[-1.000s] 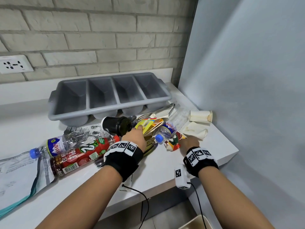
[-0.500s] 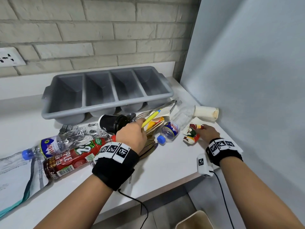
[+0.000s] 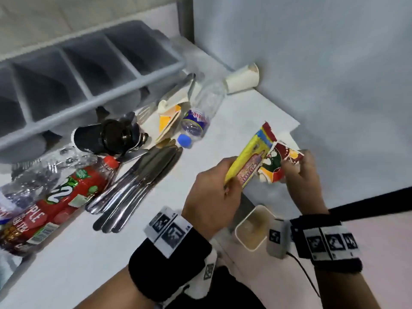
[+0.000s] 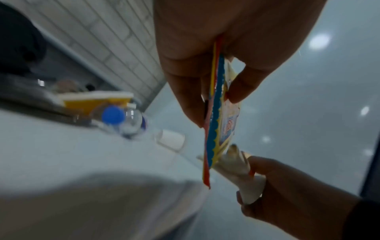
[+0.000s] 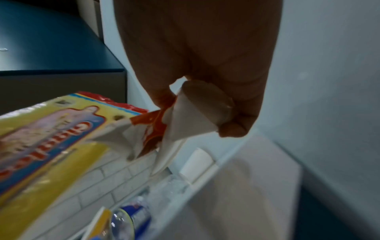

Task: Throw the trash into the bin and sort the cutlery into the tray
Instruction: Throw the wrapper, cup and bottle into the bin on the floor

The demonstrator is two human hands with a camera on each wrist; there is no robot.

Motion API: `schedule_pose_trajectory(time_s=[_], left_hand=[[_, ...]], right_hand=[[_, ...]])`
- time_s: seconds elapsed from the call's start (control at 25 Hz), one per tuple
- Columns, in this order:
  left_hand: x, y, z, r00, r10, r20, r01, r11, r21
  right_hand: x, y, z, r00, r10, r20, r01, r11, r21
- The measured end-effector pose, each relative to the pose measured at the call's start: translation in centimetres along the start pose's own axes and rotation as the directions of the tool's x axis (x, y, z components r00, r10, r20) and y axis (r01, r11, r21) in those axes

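Observation:
My left hand (image 3: 214, 186) grips a flat yellow snack wrapper (image 3: 252, 159) (image 4: 214, 116) (image 5: 51, 129), lifted past the counter's front corner. My right hand (image 3: 298, 172) holds a crumpled red and white wrapper (image 3: 276, 166) (image 5: 185, 116), and the two pieces of trash touch. A beige bin (image 3: 252, 228) shows on the floor below both hands. Several knives and spoons (image 3: 133, 184) lie side by side on the white counter (image 3: 234, 117). The grey four-slot cutlery tray (image 3: 89, 94) stands along the brick wall, its slots dark.
On the counter lie a black cup (image 3: 98, 137), a red juice bottle (image 3: 58, 199), a clear bottle with a blue cap (image 3: 198, 121), a yellow carton (image 3: 169, 121) and a tipped paper cup (image 3: 243, 79). A grey panel (image 3: 312, 63) bounds the right side.
Both hands have lifted off the counter with their wrappers and come together over the front corner above the bin. The head view has dropped and turned right.

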State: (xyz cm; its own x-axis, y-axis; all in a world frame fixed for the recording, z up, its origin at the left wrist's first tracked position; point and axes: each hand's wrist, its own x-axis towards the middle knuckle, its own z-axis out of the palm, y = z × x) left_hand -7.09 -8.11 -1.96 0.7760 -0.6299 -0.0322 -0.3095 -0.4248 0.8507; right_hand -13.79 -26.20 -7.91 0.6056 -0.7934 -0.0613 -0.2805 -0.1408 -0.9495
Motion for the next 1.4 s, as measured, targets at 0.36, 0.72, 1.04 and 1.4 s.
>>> schedule_pose_trajectory(time_s=[0.36, 0.72, 1.04, 1.4], left_hand=[[1.9, -12.7, 17.2, 0.836, -0.35, 0.422, 0.253, 0.929, 0.268], [8.5, -33.0, 38.6, 0.64, -0.544, 0.542, 0.255, 0.816, 0.519], [11.5, -39.1, 47.5, 0.596, -0.557, 0.579, 0.162, 0.789, 0.592], [10.2, -20.3, 34.3, 0.728, -0.429, 0.534, 0.3, 0.901, 0.314]], right_hand=[[-4.3, 22.6, -1.0, 0.86, 0.462, -0.217, -0.468, 0.883, 0.024], [2.3, 49.2, 4.2, 0.628, 0.753, -0.195, -0.778, 0.607, -0.161], [5.5, 56.7, 3.3, 0.637, 0.763, -0.112, -0.746, 0.574, -0.338], [4.4, 36.1, -1.8, 0.821, 0.567, -0.062, -0.547, 0.752, -0.367]])
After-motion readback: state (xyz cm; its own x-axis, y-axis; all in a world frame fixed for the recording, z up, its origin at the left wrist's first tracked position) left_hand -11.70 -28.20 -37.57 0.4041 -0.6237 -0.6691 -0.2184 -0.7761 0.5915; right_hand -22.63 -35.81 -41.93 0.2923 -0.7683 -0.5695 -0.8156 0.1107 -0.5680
